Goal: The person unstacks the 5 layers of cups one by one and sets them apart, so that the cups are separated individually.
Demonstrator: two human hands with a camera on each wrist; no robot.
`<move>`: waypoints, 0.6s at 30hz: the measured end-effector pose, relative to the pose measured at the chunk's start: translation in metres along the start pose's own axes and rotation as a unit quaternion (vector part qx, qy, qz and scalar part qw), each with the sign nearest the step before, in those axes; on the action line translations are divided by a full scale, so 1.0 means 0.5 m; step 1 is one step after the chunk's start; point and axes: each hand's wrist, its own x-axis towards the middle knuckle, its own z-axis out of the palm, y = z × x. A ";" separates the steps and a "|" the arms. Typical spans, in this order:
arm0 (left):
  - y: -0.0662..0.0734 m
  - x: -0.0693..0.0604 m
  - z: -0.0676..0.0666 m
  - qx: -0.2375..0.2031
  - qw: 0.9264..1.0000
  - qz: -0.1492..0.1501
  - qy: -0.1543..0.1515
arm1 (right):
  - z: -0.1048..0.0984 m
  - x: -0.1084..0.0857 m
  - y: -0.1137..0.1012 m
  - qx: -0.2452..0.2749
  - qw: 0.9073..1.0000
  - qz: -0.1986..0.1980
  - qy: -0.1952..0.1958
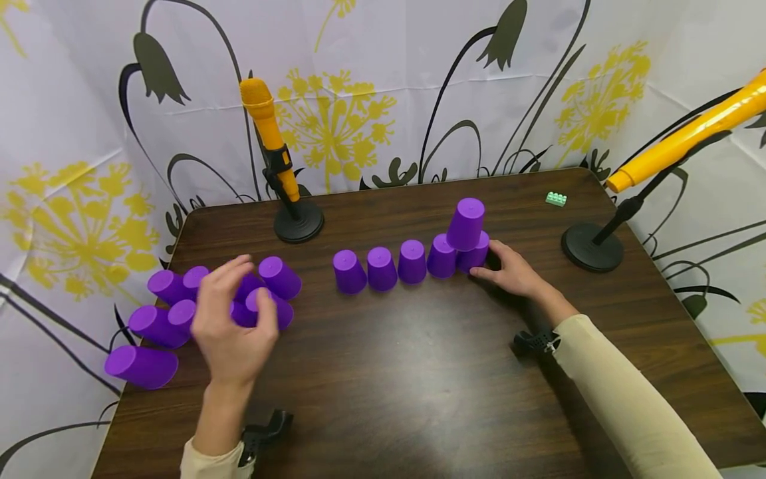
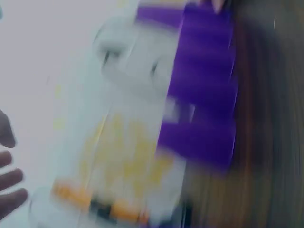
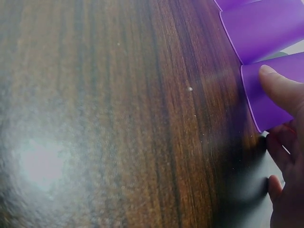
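Several purple cups stand upside down in a row on the table, including the leftmost cup (image 1: 350, 273). One more purple cup (image 1: 466, 225) sits upside down across the two cups at the right end. My right hand (image 1: 509, 269) holds the rightmost row cup (image 1: 477, 254), its thumb (image 3: 281, 88) on the near side and other fingers beyond. My left hand (image 1: 230, 326) is raised in front of several purple cups lying on their sides, such as the lying cup (image 1: 146, 367); nothing is in it. Its fingers (image 2: 12, 178) show in the blurred left wrist view.
An orange microphone (image 1: 263, 113) on a black stand is at the back left. A yellow-orange microphone (image 1: 688, 140) leans on its stand at the right. A small green toy brick (image 1: 556, 199) lies near the back edge. A flower-patterned curtain (image 1: 383, 80) hangs behind the table (image 1: 407, 386).
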 end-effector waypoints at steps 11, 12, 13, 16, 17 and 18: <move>0.048 -0.046 0.297 -0.059 0.932 0.007 -0.358 | -0.002 0.000 0.002 0.005 1.000 -0.007 0.005; 0.052 -0.047 0.318 -0.062 0.928 0.001 -0.367 | -0.002 0.000 0.002 0.006 1.000 -0.007 0.005; 0.057 -0.048 0.337 -0.062 0.926 -0.004 -0.373 | -0.002 0.000 0.001 0.007 1.000 -0.007 0.004; 0.068 -0.047 0.385 -0.056 0.922 -0.015 -0.383 | -0.001 0.000 -0.001 0.010 1.000 -0.008 0.003; 0.071 -0.047 0.397 -0.053 0.921 -0.017 -0.386 | -0.001 0.000 -0.001 0.010 1.000 -0.008 0.004; 0.074 -0.047 0.409 -0.052 0.919 -0.019 -0.389 | -0.001 0.000 -0.001 0.011 1.000 -0.009 0.004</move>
